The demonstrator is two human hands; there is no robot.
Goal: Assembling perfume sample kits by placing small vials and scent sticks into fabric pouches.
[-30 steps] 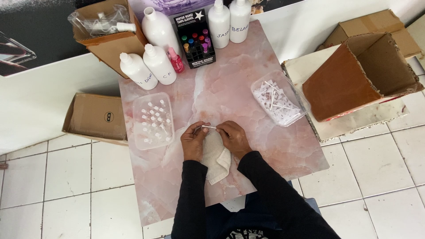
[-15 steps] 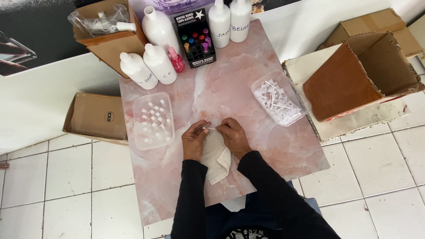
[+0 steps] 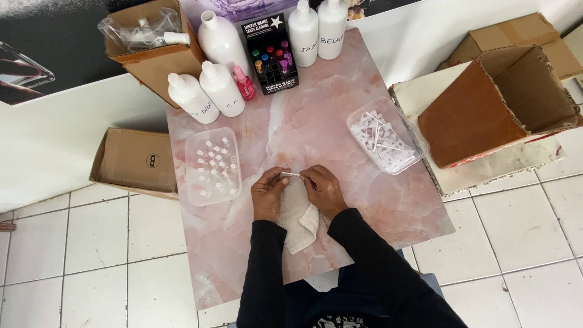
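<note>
Both my hands meet over a pink marble-patterned table (image 3: 316,130), above a folded white cloth (image 3: 297,215). My left hand (image 3: 267,193) and my right hand (image 3: 322,188) pinch the two ends of a small thin clear tube (image 3: 291,175) held level between them. A clear plastic tray of small vials (image 3: 212,165) lies just left of my left hand. A clear plastic tub of white thin-stemmed parts (image 3: 387,136) sits to the right, beyond my right hand.
Several white bottles (image 3: 220,42) and a black display box of small coloured vials (image 3: 271,58) stand at the table's far edge. Open cardboard boxes lie to the left (image 3: 135,161), far left (image 3: 155,51) and right (image 3: 501,103). White tiled floor surrounds the table.
</note>
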